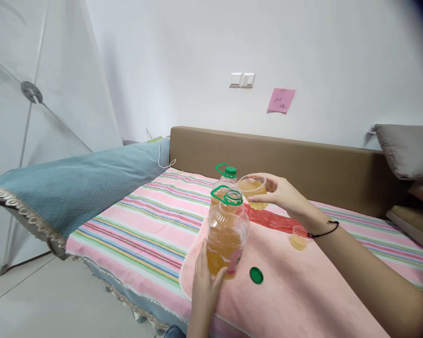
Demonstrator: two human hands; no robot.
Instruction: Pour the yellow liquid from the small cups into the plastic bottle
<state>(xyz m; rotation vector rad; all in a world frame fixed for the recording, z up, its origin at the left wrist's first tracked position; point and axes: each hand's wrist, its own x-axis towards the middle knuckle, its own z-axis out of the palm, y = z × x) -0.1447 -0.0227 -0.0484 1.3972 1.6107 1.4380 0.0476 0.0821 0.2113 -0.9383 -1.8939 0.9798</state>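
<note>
My left hand (206, 277) is wrapped round the lower part of a large clear bottle (224, 239) of amber liquid. That bottle stands upright on a pink mat, its mouth uncapped, with a green ring handle at the neck. In my right hand (280, 190) is a clear plastic cup (254, 195) partly filled with pale amber liquid, held up beside the bottle's neck. A second bottle (229, 176), with its green cap on, stands just behind the first. A loose green cap (256, 275) lies on the mat to the right of the open bottle.
Another clear cup (299, 238) with some liquid stands on the pink mat (285, 286), below my right wrist. A red plastic bag (270, 218) lies behind it. Striped cloth (144, 225) covers the sofa seat, with a brown backrest (268, 152) and blue-covered armrest (91, 183).
</note>
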